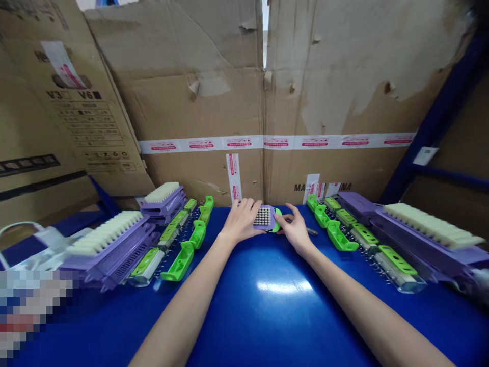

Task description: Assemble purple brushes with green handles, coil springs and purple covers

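Observation:
Between my hands, at the far middle of the blue table, is a small purple block (270,213) with rows of shiny round metallic dots on its face. A bright green piece (276,224) shows along its right end. My left hand (241,220) grips the block from the left, fingers over the far side. On the right, my right hand (294,229) has its thumb pressed on the green end, with the index finger raised and the other fingers partly hidden behind. A thin dark tool (311,231) lies beside my right hand, its other end hidden.
Green curved shells (182,262) and clear cases with green tops (145,265) line the left; similar green shells (340,237) line the right. Purple housings with cream bristle-like blocks (431,224) stand on both sides. Cardboard (198,112) walls the back; a blue frame post (435,112) rises right.

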Motion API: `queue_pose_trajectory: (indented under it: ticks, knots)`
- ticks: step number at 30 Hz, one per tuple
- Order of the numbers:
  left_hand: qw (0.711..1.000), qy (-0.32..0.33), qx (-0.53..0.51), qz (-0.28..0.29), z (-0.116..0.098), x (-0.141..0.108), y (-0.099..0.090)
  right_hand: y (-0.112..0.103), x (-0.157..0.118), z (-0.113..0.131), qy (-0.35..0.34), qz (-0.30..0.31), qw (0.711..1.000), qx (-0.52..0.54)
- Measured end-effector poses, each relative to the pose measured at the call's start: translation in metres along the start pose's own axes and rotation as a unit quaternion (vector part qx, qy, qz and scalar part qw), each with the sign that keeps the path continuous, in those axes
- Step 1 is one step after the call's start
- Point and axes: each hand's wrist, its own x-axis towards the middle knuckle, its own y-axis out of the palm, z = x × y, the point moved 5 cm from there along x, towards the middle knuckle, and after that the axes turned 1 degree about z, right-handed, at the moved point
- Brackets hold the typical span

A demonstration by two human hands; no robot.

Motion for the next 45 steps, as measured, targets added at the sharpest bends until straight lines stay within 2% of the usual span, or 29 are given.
queue_pose_trajectory:
  ticks: [5,9,14,22,31,38,45]
  knots:
    - [0.998,0.019,0.051,-0.013,-0.009,-0.003,-0.007,0.001,-0.001,0.002,-0.019,0.019,1.000,0.004]
    - [0.997,0.042,0.063,-0.014,-0.015,-0.004,-0.010,0.001,-0.002,0.005,-0.060,0.021,0.998,-0.020]
    - [0.997,0.059,0.042,-0.035,-0.019,-0.005,-0.004,0.001,-0.006,0.014,-0.141,-0.002,0.987,-0.071]
    - [0.994,0.050,-0.041,-0.089,-0.013,-0.010,0.006,0.003,-0.011,0.016,-0.184,-0.003,0.972,-0.147]
    - [0.992,0.069,-0.061,-0.092,-0.011,-0.012,0.009,0.005,-0.010,0.018,-0.161,0.016,0.981,-0.106]
    - [0.987,0.067,-0.085,-0.116,-0.014,-0.011,0.006,0.008,-0.009,0.014,-0.157,0.024,0.978,-0.133]
    - [0.987,0.074,-0.079,-0.115,-0.017,-0.009,0.008,0.012,-0.007,0.011,-0.101,0.066,0.991,-0.049]
